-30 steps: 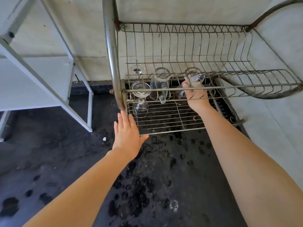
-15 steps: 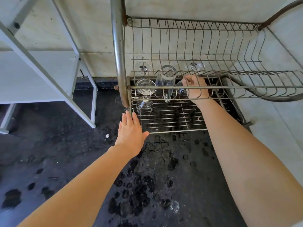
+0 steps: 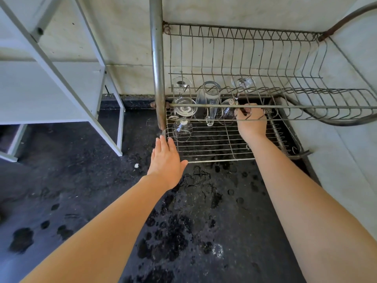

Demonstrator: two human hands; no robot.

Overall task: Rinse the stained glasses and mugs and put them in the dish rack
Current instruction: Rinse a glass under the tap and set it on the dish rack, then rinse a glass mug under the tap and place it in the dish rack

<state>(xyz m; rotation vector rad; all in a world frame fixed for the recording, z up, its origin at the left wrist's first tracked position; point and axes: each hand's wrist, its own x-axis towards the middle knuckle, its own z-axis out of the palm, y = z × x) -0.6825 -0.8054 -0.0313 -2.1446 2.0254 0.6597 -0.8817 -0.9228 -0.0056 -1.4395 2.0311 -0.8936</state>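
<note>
Here, a stemmed glass is being pinched by the right hand, and the mug beside that grip is arguably being endangered by tilting.

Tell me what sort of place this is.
Probably a home kitchen's washing-up corner: a two-tier wire dish rack holds upturned wine glasses, and the dark counter in front of it is splashed with water.

Pale wall, wet dark countertop, white shelf
</note>
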